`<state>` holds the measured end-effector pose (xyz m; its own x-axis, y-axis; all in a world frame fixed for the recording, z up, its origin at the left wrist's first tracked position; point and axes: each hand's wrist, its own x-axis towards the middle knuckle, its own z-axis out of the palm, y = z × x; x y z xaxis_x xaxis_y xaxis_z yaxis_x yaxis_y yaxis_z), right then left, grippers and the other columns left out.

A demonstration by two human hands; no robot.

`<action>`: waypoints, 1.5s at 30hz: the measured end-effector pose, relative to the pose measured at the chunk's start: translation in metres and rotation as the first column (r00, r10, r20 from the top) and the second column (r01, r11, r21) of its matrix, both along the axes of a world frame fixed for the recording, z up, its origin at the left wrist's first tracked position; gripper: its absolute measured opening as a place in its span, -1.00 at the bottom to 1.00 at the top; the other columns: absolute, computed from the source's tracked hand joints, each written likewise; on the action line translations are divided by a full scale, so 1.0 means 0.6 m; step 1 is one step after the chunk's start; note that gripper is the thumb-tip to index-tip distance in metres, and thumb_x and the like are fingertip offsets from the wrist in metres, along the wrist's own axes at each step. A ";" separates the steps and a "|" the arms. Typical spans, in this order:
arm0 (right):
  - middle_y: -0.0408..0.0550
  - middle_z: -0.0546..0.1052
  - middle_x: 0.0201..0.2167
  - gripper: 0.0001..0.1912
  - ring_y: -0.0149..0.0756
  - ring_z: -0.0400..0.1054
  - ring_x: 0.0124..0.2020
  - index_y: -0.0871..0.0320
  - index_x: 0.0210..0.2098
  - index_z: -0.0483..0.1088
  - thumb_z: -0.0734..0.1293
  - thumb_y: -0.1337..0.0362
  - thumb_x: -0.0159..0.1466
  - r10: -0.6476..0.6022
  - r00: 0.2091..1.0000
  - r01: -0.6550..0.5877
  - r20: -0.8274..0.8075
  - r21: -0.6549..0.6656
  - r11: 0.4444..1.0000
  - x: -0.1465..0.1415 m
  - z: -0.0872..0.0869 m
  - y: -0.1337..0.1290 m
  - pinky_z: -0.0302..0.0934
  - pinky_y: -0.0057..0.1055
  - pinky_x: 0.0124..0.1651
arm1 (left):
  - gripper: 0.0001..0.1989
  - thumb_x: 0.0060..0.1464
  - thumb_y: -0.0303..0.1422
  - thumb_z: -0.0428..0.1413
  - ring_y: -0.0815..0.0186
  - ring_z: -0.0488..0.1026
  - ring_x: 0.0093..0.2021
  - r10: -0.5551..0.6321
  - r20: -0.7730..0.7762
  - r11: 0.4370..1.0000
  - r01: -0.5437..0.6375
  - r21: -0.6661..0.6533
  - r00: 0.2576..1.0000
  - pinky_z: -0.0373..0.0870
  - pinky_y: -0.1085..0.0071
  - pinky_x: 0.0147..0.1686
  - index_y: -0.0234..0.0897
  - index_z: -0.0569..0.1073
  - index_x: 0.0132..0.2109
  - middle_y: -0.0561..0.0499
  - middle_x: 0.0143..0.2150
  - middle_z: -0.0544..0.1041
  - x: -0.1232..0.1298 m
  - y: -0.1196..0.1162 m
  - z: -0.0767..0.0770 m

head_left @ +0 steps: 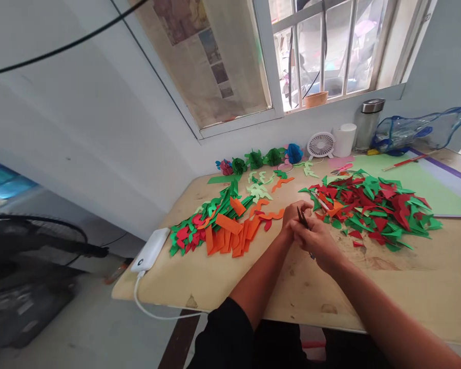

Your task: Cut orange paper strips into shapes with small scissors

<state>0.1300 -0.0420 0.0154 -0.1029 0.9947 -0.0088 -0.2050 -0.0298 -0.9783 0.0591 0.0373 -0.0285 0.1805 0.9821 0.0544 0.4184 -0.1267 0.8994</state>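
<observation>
My two hands meet over the middle of the table. My right hand is closed around a small pair of scissors, whose dark narrow blades point up and away from me. Behind it, my left hand is partly covered, its fingers curled close to the blades; whatever they hold is hidden. To the right of the hands lies a heap of red and green paper scraps. On the left, folded orange paper pieces spread beside green and red leaf-shaped cutouts. Pale green cutouts sit farther back.
A white power bank with a cable rests at the left table edge. Along the wall stand paper flowers, a small fan, a white cylinder and a bottle. A light green sheet lies at right.
</observation>
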 end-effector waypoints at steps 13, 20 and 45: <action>-0.19 0.30 -0.82 -0.61 -0.50 0.02 -0.75 0.16 -0.67 0.35 0.28 0.12 0.22 0.479 0.871 -0.476 0.109 -0.051 0.878 -0.080 0.007 -0.080 -0.16 -0.49 -0.67 | -0.72 0.15 -0.52 -0.07 0.07 0.46 -0.06 0.068 -0.761 0.924 0.248 0.292 0.645 0.37 0.24 -0.19 -0.35 0.42 -0.03 -0.25 -0.13 0.52 0.004 -0.021 0.056; -0.06 0.55 -0.58 -0.72 -0.48 0.08 -0.73 0.17 -0.43 0.53 0.28 0.13 0.21 0.518 0.849 -0.518 0.104 -0.033 0.855 -0.120 0.020 -0.091 -0.11 -0.47 -0.67 | -0.73 0.15 -0.56 -0.04 0.12 0.47 -0.08 0.102 -0.836 0.939 0.226 0.261 0.539 0.37 0.25 -0.17 -0.39 0.44 -0.04 -0.23 -0.19 0.53 -0.036 -0.029 0.072; -0.01 0.56 -0.56 -0.77 -0.60 -0.12 -0.78 0.24 -0.31 0.45 0.36 0.23 0.08 0.004 1.000 -0.003 0.004 -0.180 0.984 -0.033 0.003 0.046 -0.28 -0.52 -0.72 | -0.62 0.12 -0.57 -0.13 0.10 0.49 -0.12 0.414 -0.828 0.910 -0.179 0.373 0.378 0.27 0.29 -0.19 -0.33 0.40 0.03 -0.21 -0.21 0.56 -0.270 -0.010 0.056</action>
